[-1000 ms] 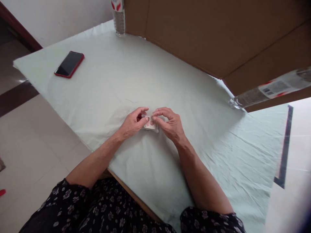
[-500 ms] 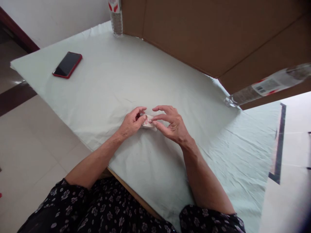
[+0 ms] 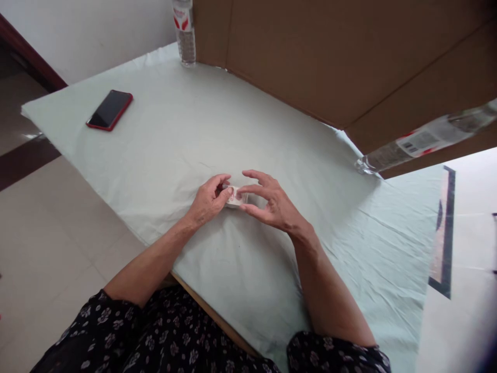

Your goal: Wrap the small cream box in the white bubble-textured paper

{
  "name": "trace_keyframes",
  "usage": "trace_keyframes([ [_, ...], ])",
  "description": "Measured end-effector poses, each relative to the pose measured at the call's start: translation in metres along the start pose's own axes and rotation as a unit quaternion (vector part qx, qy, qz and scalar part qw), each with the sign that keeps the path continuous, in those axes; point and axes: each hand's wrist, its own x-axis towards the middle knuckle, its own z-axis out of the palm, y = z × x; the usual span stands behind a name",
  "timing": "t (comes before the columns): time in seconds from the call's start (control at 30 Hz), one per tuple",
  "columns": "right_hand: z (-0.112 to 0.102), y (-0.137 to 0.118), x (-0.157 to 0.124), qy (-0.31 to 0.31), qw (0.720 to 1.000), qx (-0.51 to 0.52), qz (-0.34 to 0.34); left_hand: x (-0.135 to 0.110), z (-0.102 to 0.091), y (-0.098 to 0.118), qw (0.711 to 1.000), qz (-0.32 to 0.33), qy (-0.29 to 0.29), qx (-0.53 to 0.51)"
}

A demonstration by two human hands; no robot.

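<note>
A small white block with red print [image 3: 235, 198], perhaps a stack of cards or paper slips, lies low over the cloth in front of me. My left hand [image 3: 209, 201] is closed on its left end, the thumb pressed on the top face and the fingers behind it. On the right side my right hand [image 3: 274, 202] has its fingers spread and curved. Its index fingertip reaches the printed top, and the thumb tip is at the near right edge. I cannot tell how firmly the right fingertips touch it.
A pale green cloth [image 3: 155, 150] covers the table. At the back left lies a phone in a red case [image 3: 110, 110]. A large brown cardboard panel [image 3: 287, 57] stands at the back, with one clear bottle [image 3: 185, 39] at its left and another bottle [image 3: 423, 137] leaning at its right.
My right thumb and index finger have moved apart; a flap or slip at the block's right end no longer sticks out. My left hand keeps its hold. The view has shifted slightly.
</note>
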Motion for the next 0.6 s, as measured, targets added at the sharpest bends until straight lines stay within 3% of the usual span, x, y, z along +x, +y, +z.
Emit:
trace_keyframes([
  [0.13, 0.002, -0.006, 0.001, -0.005, 1.000, -0.025, -0.017, 0.000, 0.000, -0.001, 1.000, -0.005, -0.002, 0.001],
  [0.33, -0.010, -0.001, -0.001, 0.073, 0.993, 0.086, 0.020, 0.001, 0.001, -0.001, 1.000, -0.011, 0.017, -0.006],
  [0.6, -0.009, 0.007, -0.002, 0.028, 0.997, 0.071, 0.032, 0.002, -0.004, 0.001, 0.997, -0.007, 0.070, -0.011],
])
